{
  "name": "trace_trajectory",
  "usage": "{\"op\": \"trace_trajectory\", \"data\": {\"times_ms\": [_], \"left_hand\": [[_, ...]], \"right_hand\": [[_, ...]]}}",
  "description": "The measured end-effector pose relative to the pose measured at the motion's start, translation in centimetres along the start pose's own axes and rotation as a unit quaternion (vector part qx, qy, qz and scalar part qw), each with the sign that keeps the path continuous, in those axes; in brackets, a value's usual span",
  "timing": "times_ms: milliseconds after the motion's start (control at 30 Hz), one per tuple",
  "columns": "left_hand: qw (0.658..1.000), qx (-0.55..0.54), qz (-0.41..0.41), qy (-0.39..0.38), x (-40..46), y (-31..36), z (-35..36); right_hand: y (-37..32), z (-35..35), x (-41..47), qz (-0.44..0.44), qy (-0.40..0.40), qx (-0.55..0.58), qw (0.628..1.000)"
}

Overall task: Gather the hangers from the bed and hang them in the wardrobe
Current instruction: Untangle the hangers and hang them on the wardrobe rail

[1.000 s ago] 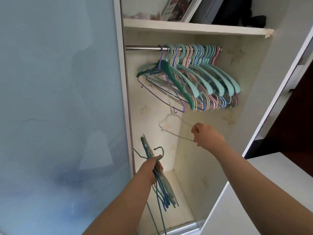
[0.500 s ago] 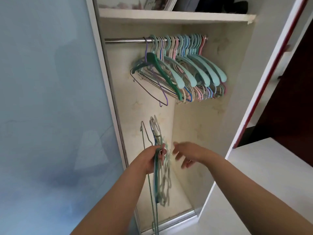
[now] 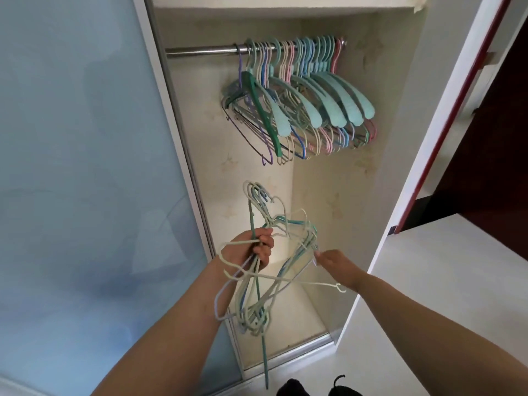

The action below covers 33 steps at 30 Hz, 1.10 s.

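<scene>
My left hand [image 3: 251, 250] grips a tangled bunch of thin wire hangers [image 3: 265, 287], pale green, white and blue, low in front of the open wardrobe. Their hooks stick up above my fist. My right hand [image 3: 331, 262] pinches the shoulder of one hanger at the right side of the bunch and draws it sideways. Higher up, several hangers [image 3: 300, 107], wide mint plastic ones and thin coloured ones, hang packed together on the metal rail [image 3: 200, 50]. The left part of the rail is bare.
A frosted sliding door [image 3: 80, 167] covers the wardrobe's left half. A shelf [image 3: 285, 1] lies just above the rail. A white surface [image 3: 445, 281] stands at my right, beside a dark red-edged door [image 3: 457, 110]. Dark shoes [image 3: 314, 388] show at the bottom edge.
My right hand dropped from holding a single white hanger below the rail to the bunch in my left hand and now pinches one hanger there. The bunch has fanned out.
</scene>
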<state>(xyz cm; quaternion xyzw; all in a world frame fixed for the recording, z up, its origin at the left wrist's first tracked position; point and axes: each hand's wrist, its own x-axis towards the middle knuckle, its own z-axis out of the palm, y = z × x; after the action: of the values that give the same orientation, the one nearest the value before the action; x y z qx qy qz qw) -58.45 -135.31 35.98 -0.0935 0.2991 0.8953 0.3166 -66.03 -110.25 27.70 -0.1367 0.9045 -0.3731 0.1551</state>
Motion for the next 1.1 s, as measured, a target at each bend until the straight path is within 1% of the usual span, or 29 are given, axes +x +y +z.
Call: {"op": "trace_trajectory", "data": {"times_ms": [67,100,167,233,300,367,433,533,600,633,700,800,833,900,967,1033,1100], "left_hand": [[0.997,-0.063,0.012,-0.031,0.0,0.3,-0.6],[0.995,-0.086,0.019,-0.037,0.0,0.4,-0.6],[0.993,-0.098,0.059,-0.016,0.2,0.4,-0.4],[0.991,-0.089,0.095,0.029,0.8,0.1,0.0],[0.985,-0.084,0.108,0.109,1.5,-0.3,0.0],[0.977,-0.096,0.092,0.164,1.8,-0.4,-0.4],[0.971,-0.118,0.089,0.190,1.9,-0.7,-0.7],[0.956,-0.124,0.108,0.242,2.3,-1.2,-1.7],[0.946,-0.113,0.123,0.278,2.6,-1.4,-2.3],[0.942,-0.106,0.129,0.290,2.7,-1.4,-2.6],[0.940,-0.082,0.124,0.306,2.7,-1.6,-3.2],[0.939,-0.076,0.106,0.317,2.5,-2.1,-3.7],[0.939,-0.081,0.104,0.316,2.5,-2.2,-3.7],[0.938,-0.073,0.107,0.322,2.5,-2.2,-3.6],[0.934,-0.065,0.113,0.332,2.6,-2.0,-3.1],[0.934,-0.060,0.115,0.332,2.6,-1.8,-2.8],[0.938,-0.062,0.115,0.321,2.5,-1.6,-2.8]], "right_hand": [[1.2,-0.2,-1.3,0.044,-0.016,-0.052,0.998],[1.6,-0.5,-1.8,0.066,0.001,-0.038,0.997],[2.6,-1.3,-2.5,0.111,0.073,0.059,0.989],[3.1,-2.2,-3.3,0.141,0.120,0.145,0.972],[3.1,-3.0,-3.9,0.154,0.142,0.183,0.961],[3.6,-3.8,-4.2,0.163,0.153,0.245,0.944],[3.9,-4.6,-4.6,0.173,0.159,0.303,0.924],[4.0,-5.4,-5.2,0.184,0.187,0.344,0.902],[3.8,-5.7,-5.2,0.179,0.196,0.337,0.903],[3.3,-5.8,-5.2,0.168,0.207,0.328,0.906],[1.7,-5.8,-5.3,0.123,0.252,0.322,0.904],[-1.5,-5.4,-6.0,0.035,0.343,0.321,0.882],[-2.5,-5.2,-6.2,0.009,0.360,0.305,0.882],[-4.0,-4.8,-6.4,-0.029,0.367,0.240,0.898],[-6.0,-4.5,-6.5,-0.078,0.371,0.152,0.913],[-8.4,-4.5,-6.1,-0.152,0.393,0.049,0.905],[-11.3,-4.8,-5.2,-0.203,0.395,-0.012,0.896]]}}
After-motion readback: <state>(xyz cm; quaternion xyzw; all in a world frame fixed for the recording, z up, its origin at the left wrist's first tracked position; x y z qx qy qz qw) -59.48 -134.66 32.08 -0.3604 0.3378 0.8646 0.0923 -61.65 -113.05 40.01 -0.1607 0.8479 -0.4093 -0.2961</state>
